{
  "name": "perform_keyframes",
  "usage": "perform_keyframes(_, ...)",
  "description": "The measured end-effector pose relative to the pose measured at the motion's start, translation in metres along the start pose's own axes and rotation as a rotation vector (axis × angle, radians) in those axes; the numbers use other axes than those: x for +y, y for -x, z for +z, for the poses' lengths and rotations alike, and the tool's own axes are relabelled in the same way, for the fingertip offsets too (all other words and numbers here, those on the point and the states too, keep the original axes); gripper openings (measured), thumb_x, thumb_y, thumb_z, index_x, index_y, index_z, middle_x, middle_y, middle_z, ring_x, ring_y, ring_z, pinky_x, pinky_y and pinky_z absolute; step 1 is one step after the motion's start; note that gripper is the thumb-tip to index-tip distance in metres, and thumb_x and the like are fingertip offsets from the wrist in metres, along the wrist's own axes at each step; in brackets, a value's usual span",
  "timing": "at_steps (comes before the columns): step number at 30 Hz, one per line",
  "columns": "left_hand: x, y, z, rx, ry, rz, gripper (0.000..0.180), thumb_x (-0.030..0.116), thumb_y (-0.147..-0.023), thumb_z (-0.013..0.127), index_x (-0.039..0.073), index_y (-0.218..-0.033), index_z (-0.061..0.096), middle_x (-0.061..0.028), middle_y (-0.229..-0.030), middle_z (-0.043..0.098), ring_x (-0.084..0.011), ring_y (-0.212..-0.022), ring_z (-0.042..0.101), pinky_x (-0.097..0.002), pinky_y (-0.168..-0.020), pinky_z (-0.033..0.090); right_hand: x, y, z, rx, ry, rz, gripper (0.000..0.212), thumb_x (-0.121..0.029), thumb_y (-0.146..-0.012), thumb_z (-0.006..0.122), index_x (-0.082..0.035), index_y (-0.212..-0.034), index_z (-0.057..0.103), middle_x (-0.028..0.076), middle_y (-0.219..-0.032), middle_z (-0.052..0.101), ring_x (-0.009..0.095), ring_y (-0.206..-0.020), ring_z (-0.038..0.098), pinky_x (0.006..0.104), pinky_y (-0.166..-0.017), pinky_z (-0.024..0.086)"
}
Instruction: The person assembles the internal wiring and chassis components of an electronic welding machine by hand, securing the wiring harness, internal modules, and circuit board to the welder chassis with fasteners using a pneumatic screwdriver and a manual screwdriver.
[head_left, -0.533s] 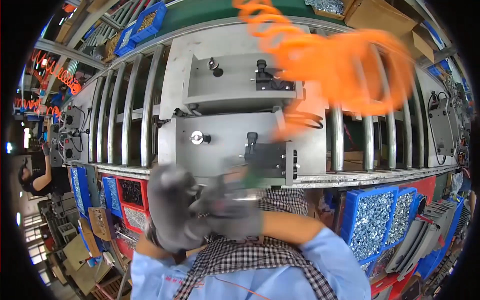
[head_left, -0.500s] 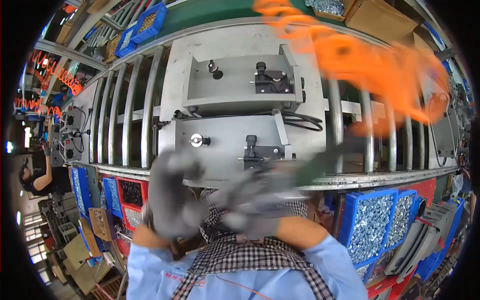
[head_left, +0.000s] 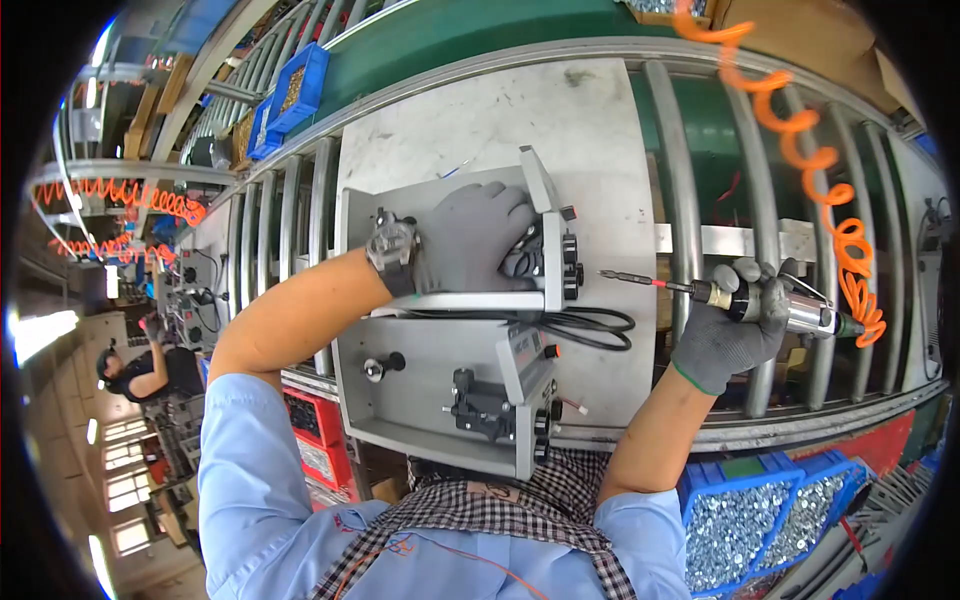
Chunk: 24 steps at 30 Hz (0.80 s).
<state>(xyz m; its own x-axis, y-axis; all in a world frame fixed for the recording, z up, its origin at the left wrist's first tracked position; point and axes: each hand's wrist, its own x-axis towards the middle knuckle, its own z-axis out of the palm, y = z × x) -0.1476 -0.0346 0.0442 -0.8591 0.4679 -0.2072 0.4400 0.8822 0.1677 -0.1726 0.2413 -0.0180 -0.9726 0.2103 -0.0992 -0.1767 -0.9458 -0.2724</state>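
My left hand [head_left: 475, 238], in a grey glove, reaches into the far grey metal housing [head_left: 430, 300]. Its fingers curl over the black mechanism [head_left: 522, 258] beside the knobbed end panel, covering much of it. On the right, my gloved right hand [head_left: 735, 335] grips a pneumatic screwdriver [head_left: 810, 316]. Its long bit points left at the knobs of the far housing, some distance from them. Closer to my body sits a second grey housing [head_left: 420, 405], open at the top, with another black mechanism [head_left: 483, 405] and a spool holder [head_left: 382, 367] inside.
A pale board [head_left: 600, 120] bears both housings over metal rollers [head_left: 680, 190]. A black cable [head_left: 600, 328] loops beside them. An orange coiled hose [head_left: 800, 120] hangs at the right. Blue bins of metal fasteners [head_left: 735, 530] stand near right; red bins [head_left: 315, 420] near left. Another person [head_left: 150, 375] is far left.
My hands were blurred together over the near housing. The left has moved into the far housing, the right out to the right with the screwdriver. Both housings appear turned; the hose has swung away.
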Motion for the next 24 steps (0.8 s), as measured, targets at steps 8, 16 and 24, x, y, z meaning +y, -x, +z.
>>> perform_keyframes(8,-0.006,0.0,-0.005,0.117,-0.055,0.123,0.061,0.037,-0.057,0.078,0.001,-0.102,0.058,-0.0154,-0.096,0.059,-0.0318,-0.08,0.06,-0.0402,-0.065,0.05,0.043,-0.008,-0.024,-0.018,-0.075,0.056,0.023,-0.01,-0.087,0.052,-0.004,-0.109,0.055,0.007,-0.098,0.06,0.018,-0.075,0.049,0.0324,-0.057,0.041)
perform_keyframes(16,-0.009,-0.002,0.0,0.078,0.0,0.13,0.064,0.037,-0.054,0.08,0.0,-0.102,0.059,-0.0152,-0.095,0.058,-0.0324,-0.077,0.059,-0.0408,-0.064,0.049,0.033,-0.004,-0.02,-0.086,-0.225,0.197,0.024,-0.012,-0.087,0.048,0.005,-0.101,0.056,0.016,-0.087,0.057,0.02,-0.072,0.049,0.0319,-0.059,0.043)
perform_keyframes(24,-0.008,0.001,0.001,0.117,-0.009,0.141,0.063,0.038,-0.055,0.08,0.001,-0.101,0.059,-0.015,-0.095,0.058,-0.0318,-0.076,0.059,-0.0409,-0.063,0.048,0.048,0.005,-0.007,0.058,-0.175,0.086,0.024,-0.012,-0.085,0.05,0.005,-0.101,0.055,0.017,-0.078,0.055,0.022,-0.068,0.051,0.0331,-0.059,0.045)
